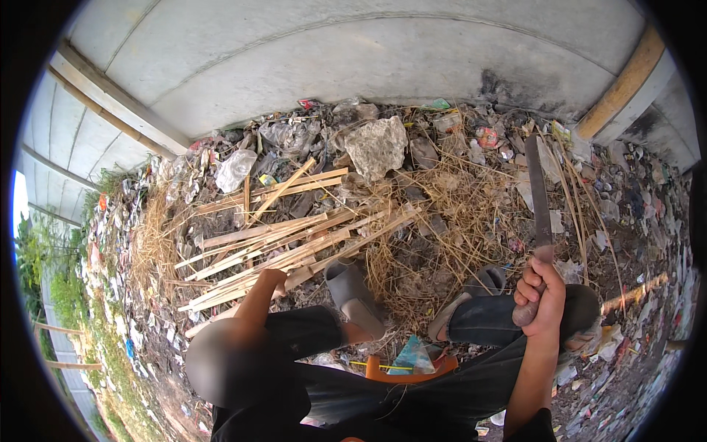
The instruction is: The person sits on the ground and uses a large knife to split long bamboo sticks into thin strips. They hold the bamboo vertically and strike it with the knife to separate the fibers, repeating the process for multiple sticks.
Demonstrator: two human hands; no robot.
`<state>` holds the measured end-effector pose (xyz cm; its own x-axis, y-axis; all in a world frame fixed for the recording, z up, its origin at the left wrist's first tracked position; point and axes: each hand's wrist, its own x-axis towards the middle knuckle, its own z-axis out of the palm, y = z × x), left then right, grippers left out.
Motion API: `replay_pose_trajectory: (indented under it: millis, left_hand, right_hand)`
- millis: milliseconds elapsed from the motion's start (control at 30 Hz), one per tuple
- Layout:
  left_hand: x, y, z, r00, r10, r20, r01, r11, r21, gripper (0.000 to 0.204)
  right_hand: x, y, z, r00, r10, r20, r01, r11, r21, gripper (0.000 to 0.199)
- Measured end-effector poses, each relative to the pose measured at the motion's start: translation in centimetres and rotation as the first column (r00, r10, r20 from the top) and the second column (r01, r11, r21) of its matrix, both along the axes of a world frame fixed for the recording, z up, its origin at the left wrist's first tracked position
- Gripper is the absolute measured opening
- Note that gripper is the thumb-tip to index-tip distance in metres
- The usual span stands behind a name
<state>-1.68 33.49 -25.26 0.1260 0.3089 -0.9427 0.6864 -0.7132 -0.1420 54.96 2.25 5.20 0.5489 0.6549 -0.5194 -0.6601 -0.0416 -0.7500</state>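
My right hand [541, 291] is wrapped round the handle of a machete [538, 191]. Its long dark blade points up and away from me, above the littered ground. To the left, my left hand [273, 281] is closed round a pale bamboo stick [300, 276], whose near end shows again beyond my wrist. Several split bamboo strips [276, 239] lie in a loose pile just past that hand, most of them slanting up to the right. A blurred grey patch covers part of my left arm.
A concrete wall [368, 62] closes off the far side, with a bamboo post [622, 81] at right. Near it a rough stone block [377, 147] sits among rubbish and dry straw [471, 199]. My sandalled feet flank the middle; an orange object [409, 376] is between my legs.
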Motion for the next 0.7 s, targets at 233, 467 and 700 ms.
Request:
replay_pose_trajectory:
  millis: [233, 467, 700]
  left_hand:
    - [3.4, 3.2, 5.0, 0.977, 0.192, -0.096, -0.167, 0.959, 0.227, 0.049]
    - [12.2, 2.0, 2.6, 0.843, 0.134, 0.52, -0.331, 0.893, 0.305, 0.051]
    - [23.4, 2.1, -2.5, 0.543, -0.063, 0.837, -0.438, 0.83, 0.347, 0.049]
  right_hand:
    - [0.2, -0.4, -0.4, 1.0, -0.026, -0.014, 0.025, 0.998, -0.065, 0.014]
    - [0.2, 0.6, -0.7, 1.0, 0.015, 0.013, -0.013, 0.995, -0.102, 0.018]
    - [1.0, 1.1, -2.4, 0.999, -0.003, 0.04, 0.01, 0.982, -0.188, 0.019]
